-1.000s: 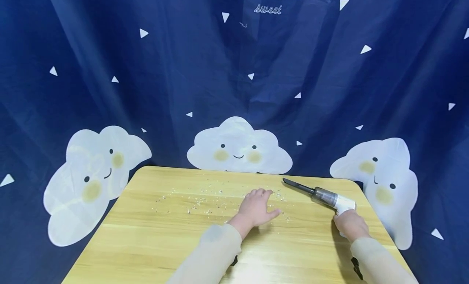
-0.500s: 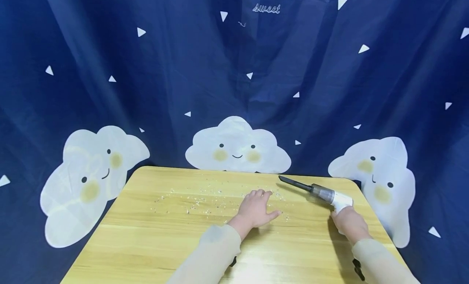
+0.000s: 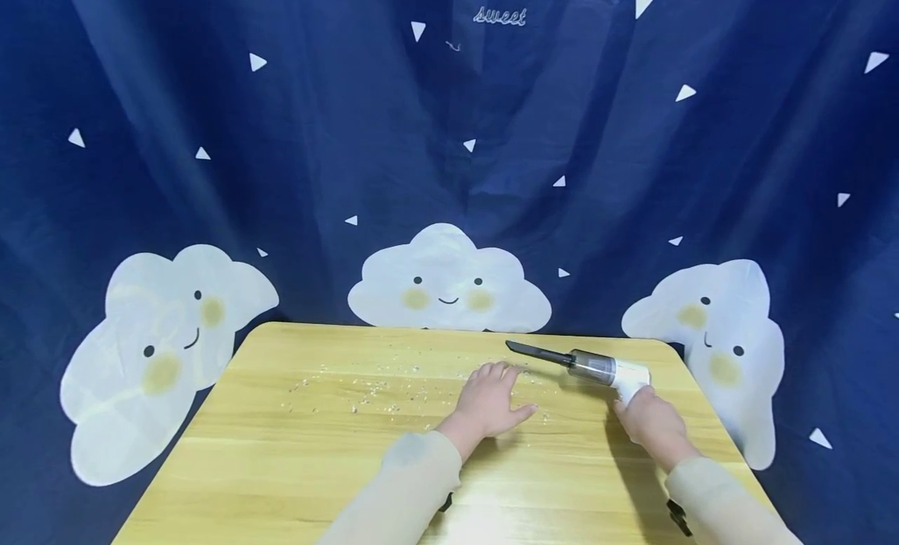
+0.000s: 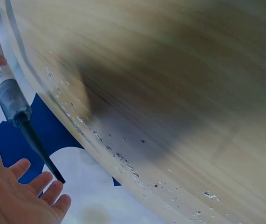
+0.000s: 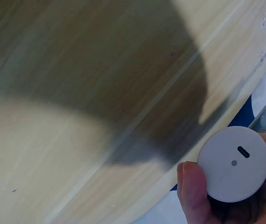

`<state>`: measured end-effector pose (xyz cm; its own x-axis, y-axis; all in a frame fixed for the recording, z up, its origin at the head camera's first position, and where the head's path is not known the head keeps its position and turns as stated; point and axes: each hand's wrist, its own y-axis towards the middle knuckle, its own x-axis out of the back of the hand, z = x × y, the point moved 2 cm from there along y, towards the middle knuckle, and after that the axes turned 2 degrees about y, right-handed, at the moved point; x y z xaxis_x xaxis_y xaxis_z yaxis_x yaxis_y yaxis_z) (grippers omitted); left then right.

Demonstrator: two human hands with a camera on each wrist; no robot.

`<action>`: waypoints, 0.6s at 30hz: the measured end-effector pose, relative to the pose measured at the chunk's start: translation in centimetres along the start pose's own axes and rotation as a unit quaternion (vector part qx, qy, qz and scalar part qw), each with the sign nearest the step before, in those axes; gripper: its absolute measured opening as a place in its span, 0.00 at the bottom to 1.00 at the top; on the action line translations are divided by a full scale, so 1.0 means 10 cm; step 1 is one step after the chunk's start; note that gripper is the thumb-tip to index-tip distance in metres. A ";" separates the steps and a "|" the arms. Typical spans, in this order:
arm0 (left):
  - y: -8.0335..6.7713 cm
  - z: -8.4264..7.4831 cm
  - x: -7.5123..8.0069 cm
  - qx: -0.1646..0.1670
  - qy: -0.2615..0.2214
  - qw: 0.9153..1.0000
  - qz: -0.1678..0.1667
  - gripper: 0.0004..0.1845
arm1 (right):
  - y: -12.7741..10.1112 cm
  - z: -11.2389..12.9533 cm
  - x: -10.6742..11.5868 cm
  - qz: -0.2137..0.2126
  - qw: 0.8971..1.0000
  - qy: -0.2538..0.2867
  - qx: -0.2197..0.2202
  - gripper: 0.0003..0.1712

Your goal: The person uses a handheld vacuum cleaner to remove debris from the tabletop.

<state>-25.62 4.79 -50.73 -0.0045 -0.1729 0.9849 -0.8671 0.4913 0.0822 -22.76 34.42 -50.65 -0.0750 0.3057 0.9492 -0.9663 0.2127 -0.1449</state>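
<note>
Right hand point(image 3: 649, 424) wrapped round the white handle of the handheld vacuum point(image 3: 604, 368), light, rigid and smooth-shelled by the look, best held there, its black nozzle over the crumbs point(image 3: 372, 385) beside the flat, fingers-spread left hand point(image 3: 492, 400) on the wooden table point(image 3: 281, 467).

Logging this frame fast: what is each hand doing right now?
Left hand: open, fingers flat on the table among the crumbs.
Right hand: holding the handheld vacuum by its white handle.
</note>
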 end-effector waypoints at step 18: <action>0.04 -0.05 0.01 -0.012 0.053 0.998 -0.016 0.44 | -0.17 0.33 -0.03 -0.052 0.997 -0.020 0.061 0.36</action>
<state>-25.75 5.44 -50.54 0.0772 -0.0980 0.9922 -0.8540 0.5070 0.1165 -21.87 30.92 -49.76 0.0195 0.2499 0.9681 -0.9920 0.1254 -0.0123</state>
